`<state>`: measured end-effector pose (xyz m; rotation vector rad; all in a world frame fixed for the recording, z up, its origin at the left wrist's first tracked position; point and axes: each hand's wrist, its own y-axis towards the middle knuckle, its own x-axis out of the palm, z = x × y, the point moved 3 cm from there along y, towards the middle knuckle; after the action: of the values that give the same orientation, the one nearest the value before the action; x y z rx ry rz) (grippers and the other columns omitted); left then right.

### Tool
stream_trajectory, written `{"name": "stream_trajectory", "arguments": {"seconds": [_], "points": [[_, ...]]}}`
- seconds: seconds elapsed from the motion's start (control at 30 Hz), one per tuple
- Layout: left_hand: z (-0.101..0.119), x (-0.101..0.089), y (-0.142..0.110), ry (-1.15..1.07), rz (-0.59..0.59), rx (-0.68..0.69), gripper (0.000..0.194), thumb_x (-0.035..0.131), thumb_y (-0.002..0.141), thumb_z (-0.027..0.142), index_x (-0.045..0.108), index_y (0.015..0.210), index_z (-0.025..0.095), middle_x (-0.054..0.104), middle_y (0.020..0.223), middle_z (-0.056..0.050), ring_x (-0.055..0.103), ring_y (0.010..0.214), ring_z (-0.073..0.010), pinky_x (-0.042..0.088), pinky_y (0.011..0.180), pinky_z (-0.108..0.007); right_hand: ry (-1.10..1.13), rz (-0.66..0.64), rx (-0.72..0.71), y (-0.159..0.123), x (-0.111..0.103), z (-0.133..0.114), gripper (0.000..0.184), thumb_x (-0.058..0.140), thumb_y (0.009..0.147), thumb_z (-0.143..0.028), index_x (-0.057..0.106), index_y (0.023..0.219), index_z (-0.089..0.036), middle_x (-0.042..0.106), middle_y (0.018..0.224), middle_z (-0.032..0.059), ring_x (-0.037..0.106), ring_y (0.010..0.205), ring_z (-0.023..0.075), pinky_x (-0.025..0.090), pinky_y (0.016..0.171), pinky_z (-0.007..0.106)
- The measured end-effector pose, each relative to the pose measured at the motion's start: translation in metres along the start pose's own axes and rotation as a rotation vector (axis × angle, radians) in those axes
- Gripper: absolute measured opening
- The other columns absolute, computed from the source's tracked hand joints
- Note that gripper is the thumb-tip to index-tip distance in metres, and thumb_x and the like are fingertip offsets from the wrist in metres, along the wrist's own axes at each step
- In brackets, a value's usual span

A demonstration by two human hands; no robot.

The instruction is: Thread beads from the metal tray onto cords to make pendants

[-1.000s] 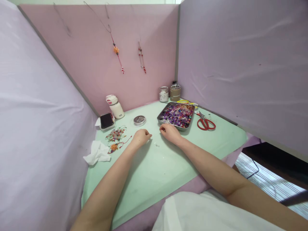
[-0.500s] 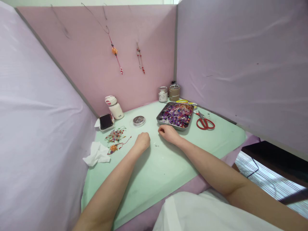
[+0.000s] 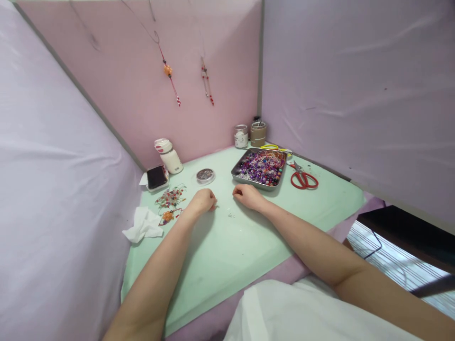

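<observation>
My left hand (image 3: 203, 201) rests over the green tabletop with its fingers curled into a pinch. A tiny something pokes out by its fingertips, too small to name. Just in front of the bead tray (image 3: 277, 187), my right hand (image 3: 246, 196) is also closed, thumb against fingers; what it holds, if anything, is hidden. A few tiny clear bits (image 3: 231, 216) lie on the table between the hands. Left of my left hand are a pile of beaded strings (image 3: 170, 196) and an orange bead cluster (image 3: 168, 216). A round clear case (image 3: 205, 176) of small dark pieces sits beyond it.
Red-handled scissors (image 3: 304, 180) lie right of the tray. Two jars (image 3: 258, 135) stand in the back corner. At the left are a white bottle (image 3: 170, 158), a phone (image 3: 157, 177) and a crumpled tissue (image 3: 144, 225). Beaded pendants (image 3: 168, 71) hang on the pink wall.
My left hand has shifted left and a little away from me, turning so its pinched fingertips show. My right hand stays nearly still. The view has tilted slightly downward.
</observation>
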<state>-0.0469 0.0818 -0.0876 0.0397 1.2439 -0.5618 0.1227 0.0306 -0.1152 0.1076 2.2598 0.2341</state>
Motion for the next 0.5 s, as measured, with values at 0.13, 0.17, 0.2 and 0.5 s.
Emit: {"name": "stream_trajectory", "arguments": {"seconds": [0.13, 0.17, 0.2, 0.5], "points": [[0.007, 0.003, -0.004, 0.280, 0.072, -0.034, 0.034, 0.048, 0.079, 0.038, 0.069, 0.077, 0.010, 0.070, 0.085, -0.018, 0.066, 0.086, -0.0260, 0.046, 0.077, -0.031, -0.006, -0.013, -0.014, 0.000, 0.001, 0.000, 0.016, 0.051, 0.073, -0.010, 0.065, 0.075, -0.017, 0.068, 0.077, 0.0030, 0.058, 0.069, 0.0137, 0.038, 0.064, 0.022], [0.009, 0.005, -0.004, 0.307, 0.094, -0.048, 0.037, 0.048, 0.079, 0.039, 0.069, 0.084, 0.010, 0.069, 0.092, -0.020, 0.065, 0.091, -0.0274, 0.046, 0.077, -0.032, -0.009, -0.017, -0.015, 0.000, 0.001, 0.000, 0.016, 0.051, 0.073, -0.010, 0.065, 0.075, -0.017, 0.068, 0.077, 0.0029, 0.058, 0.068, 0.0136, 0.038, 0.064, 0.022], [0.011, 0.008, -0.005, 0.325, 0.109, -0.057, 0.038, 0.047, 0.080, 0.039, 0.068, 0.089, 0.009, 0.068, 0.096, -0.021, 0.064, 0.093, -0.0281, 0.046, 0.078, -0.032, -0.011, -0.020, -0.016, 0.000, 0.002, 0.000, 0.016, 0.051, 0.073, -0.010, 0.065, 0.075, -0.017, 0.068, 0.077, 0.0030, 0.058, 0.068, 0.0136, 0.038, 0.064, 0.022], [0.024, 0.017, -0.009, 0.448, 0.117, -0.006, 0.034, 0.040, 0.075, 0.003, 0.067, 0.096, 0.007, 0.067, 0.100, -0.020, 0.063, 0.098, -0.0268, 0.046, 0.080, -0.031, -0.025, -0.023, -0.027, 0.001, 0.004, 0.000, 0.017, 0.052, 0.073, -0.009, 0.066, 0.076, -0.017, 0.069, 0.077, 0.0033, 0.059, 0.068, 0.0139, 0.038, 0.064, 0.022]]}}
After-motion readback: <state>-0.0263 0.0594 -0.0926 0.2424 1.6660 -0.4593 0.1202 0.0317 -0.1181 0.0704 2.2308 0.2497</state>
